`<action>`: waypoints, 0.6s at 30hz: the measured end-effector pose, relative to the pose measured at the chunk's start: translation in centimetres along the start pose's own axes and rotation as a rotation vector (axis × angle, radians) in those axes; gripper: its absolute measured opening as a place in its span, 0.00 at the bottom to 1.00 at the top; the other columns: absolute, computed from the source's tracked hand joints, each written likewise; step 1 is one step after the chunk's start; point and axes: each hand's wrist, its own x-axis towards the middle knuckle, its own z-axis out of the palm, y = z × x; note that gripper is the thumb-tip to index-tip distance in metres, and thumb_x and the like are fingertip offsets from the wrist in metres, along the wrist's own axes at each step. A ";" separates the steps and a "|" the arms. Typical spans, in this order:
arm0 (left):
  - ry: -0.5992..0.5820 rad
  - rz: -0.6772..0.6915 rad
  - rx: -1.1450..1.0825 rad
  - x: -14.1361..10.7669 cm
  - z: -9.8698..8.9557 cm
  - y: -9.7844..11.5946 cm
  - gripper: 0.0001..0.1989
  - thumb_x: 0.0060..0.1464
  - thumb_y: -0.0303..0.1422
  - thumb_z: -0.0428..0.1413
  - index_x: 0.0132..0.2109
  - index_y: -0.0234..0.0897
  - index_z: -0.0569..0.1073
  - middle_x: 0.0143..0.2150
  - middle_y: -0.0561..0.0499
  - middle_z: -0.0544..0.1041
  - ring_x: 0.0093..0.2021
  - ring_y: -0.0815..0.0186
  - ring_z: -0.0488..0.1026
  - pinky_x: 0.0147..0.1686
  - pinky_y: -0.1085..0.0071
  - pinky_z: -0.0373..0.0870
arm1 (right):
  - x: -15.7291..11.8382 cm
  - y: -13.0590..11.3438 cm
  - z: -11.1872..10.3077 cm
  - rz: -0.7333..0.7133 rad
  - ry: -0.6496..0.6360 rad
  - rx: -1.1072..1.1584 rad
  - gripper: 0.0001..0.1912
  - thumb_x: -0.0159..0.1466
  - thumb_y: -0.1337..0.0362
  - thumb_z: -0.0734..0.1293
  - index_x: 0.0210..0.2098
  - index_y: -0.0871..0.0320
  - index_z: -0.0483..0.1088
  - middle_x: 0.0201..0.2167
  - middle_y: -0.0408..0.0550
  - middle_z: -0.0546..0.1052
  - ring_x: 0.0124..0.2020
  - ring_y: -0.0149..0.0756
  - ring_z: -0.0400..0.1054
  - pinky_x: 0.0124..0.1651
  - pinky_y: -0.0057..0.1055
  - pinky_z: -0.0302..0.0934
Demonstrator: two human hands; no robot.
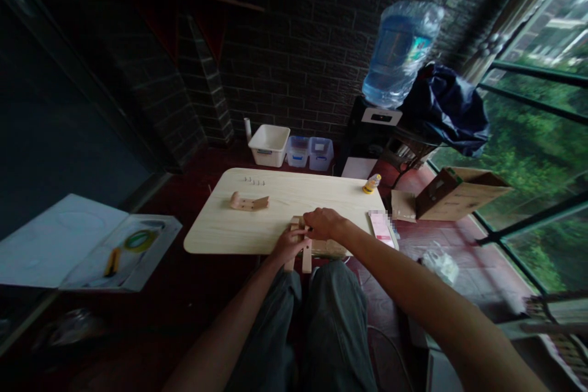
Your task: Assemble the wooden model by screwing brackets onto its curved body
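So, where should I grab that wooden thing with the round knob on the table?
I'd take it by the round knob at its left end, coming straight down from above. The knob sticks up higher than the flat strip, so your thumb and fingers can probably close around it. The strip lies low on the table, so it looks harder to pinch.

No lettering could be read, even on the green label (418, 48) of the water bottle (394, 61) at far right
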 end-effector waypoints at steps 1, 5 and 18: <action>0.012 -0.007 -0.002 0.0 0.0 0.0 0.13 0.47 0.35 0.67 0.43 0.40 0.83 0.47 0.45 0.82 0.48 0.58 0.80 0.50 0.64 0.76 | -0.1 -0.1 -0.2 -0.014 -0.005 0.009 0.22 0.67 0.53 0.66 0.54 0.62 0.73 0.46 0.63 0.81 0.46 0.50 0.78 0.44 0.40 0.72; 0.019 0.008 -0.003 0.0 0.0 0.0 0.14 0.47 0.36 0.67 0.43 0.40 0.83 0.48 0.45 0.82 0.49 0.58 0.80 0.52 0.64 0.76 | -0.5 -0.5 -1.0 -0.078 -0.033 0.000 0.17 0.67 0.60 0.67 0.54 0.57 0.73 0.46 0.57 0.82 0.47 0.48 0.78 0.45 0.39 0.72; -0.018 0.014 -0.003 0.0 -0.2 0.3 0.13 0.48 0.38 0.67 0.41 0.40 0.83 0.46 0.46 0.83 0.50 0.57 0.79 0.53 0.64 0.74 | 0.4 -0.3 0.2 -0.054 0.021 -0.013 0.19 0.69 0.56 0.65 0.50 0.65 0.75 0.46 0.63 0.81 0.49 0.49 0.77 0.47 0.37 0.71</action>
